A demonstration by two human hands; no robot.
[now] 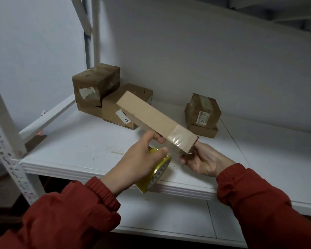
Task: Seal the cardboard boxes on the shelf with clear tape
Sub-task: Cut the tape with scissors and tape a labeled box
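Observation:
A long narrow cardboard box (pixel 147 114) is held in the air above the white shelf (pixel 79 146), slanting from upper left to lower right. A band of clear tape (pixel 180 136) wraps its near end. My right hand (pixel 203 160) grips that near end from below. My left hand (pixel 142 159) holds a yellowish roll of clear tape (pixel 154 175), fingers curled over it, with a fingertip touching the box's lower edge. A stretch of tape runs from the roll up to the box.
Two brown boxes (pixel 95 83) are stacked at the back left beside a larger box with a label (pixel 118 112). Another small stack of boxes (pixel 203 114) stands at the back right. A white shelf upright (pixel 7 123) rises at left. A lower shelf (pixel 169 212) lies beneath.

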